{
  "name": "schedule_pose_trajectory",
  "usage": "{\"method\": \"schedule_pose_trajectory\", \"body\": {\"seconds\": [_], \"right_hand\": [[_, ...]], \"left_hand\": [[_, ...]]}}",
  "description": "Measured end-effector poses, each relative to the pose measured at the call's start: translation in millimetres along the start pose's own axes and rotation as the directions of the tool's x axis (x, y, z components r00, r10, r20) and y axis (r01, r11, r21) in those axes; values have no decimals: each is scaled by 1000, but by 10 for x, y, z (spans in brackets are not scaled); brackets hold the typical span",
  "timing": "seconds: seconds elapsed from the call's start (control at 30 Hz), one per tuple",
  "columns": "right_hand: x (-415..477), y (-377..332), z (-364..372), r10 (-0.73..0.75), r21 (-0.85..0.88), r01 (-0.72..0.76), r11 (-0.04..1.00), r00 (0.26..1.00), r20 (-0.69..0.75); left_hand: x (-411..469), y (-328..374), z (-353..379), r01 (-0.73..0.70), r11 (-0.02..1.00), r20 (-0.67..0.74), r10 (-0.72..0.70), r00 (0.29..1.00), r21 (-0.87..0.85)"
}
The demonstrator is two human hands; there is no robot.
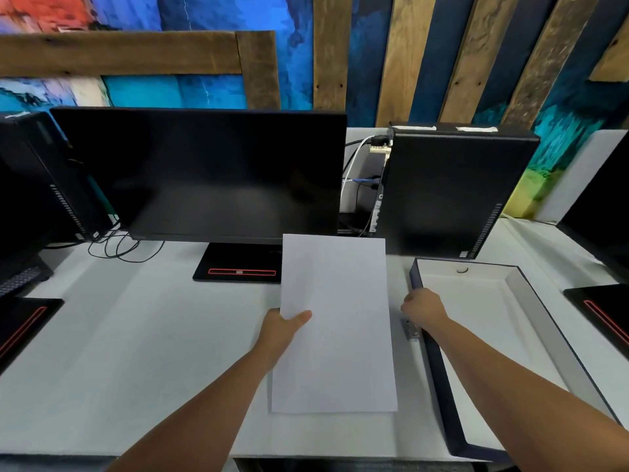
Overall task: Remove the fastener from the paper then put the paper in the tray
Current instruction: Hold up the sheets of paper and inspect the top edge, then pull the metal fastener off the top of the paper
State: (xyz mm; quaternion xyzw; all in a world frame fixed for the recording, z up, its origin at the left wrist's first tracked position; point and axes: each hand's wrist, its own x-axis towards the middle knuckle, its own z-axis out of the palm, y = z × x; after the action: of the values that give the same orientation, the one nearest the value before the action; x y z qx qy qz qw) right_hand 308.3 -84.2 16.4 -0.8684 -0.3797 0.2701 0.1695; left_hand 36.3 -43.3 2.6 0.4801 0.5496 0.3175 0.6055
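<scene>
As the paper [335, 321] is held up off the surface [136, 335], it's the left hand [282, 330] doing all the work. It pinches the sheet at its left edge, thumb flat on top and the other fingers tucked underneath, out of sight. The sheet is plain white, long side running away from the person, and its far end overlaps the bottom of the monitor [204, 172].

Just right of the paper, a small shiny thing lies on the surface. It's pretty blurry, but it looks like the fastener [410, 330], sitting between the sheet and the tray's left wall, apart from the paper. The right hand [423, 306] hangs right above it with its back to the camera and the knuckles bent. I honestly can't tell whether those fingers hold anything.

The tray [476, 301] is on the right, a dark blue box with a white inside, long side pointing away. There's a little round thing [462, 269] at its far wall.

Further out, the monitor's stand [238, 264] has a red stripe, a black tower [456, 192] stands behind the tray, another tower [34, 172] is far left with loose cables [115, 247] beside it, and the wall [391, 56] is bright paint and wood planks.
</scene>
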Motion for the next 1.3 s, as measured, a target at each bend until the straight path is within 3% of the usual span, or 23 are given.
{"method": "schedule_pose_trajectory", "body": {"seconds": [0.2, 0.47, 0.63, 0.73, 0.87, 1.03, 1.13, 1.3], "right_hand": [[90, 69, -32, -43, -86, 39, 996, 998, -49], [98, 144, -14, -45, -296, 41, 954, 999, -8], [70, 117, 2, -45, -483, 79, 872, 996, 82], [76, 125, -9, -67, -512, 137, 848, 986, 152], [58, 176, -58, -150, -311, 196, 930, 975, 166], [34, 127, -224, -174, 153, 171, 973, 985, 7], [6, 28, -390, -160, 386, 171, 907, 985, -62], [-130, -215, -733, -104, 749, 166, 641, 986, -130]], "left_hand": [[78, -45, -68, 26, 999, -4, -26, 1000, 20], [99, -34, -66, 16, 1000, 8, -16, 1000, 10], [97, -29, -78, 12, 1000, 4, -12, 1000, 6], [79, -37, -86, 10, 1000, 6, -10, 1000, -1], [54, -49, -95, 7, 1000, -1, -7, 1000, -4], [12, -79, -66, 6, 1000, -1, -6, 1000, -3], [-8, -83, -49, 8, 1000, 7, -8, 1000, -5], [-47, -45, -32, -6, 1000, 19, 6, 1000, -13]]}}
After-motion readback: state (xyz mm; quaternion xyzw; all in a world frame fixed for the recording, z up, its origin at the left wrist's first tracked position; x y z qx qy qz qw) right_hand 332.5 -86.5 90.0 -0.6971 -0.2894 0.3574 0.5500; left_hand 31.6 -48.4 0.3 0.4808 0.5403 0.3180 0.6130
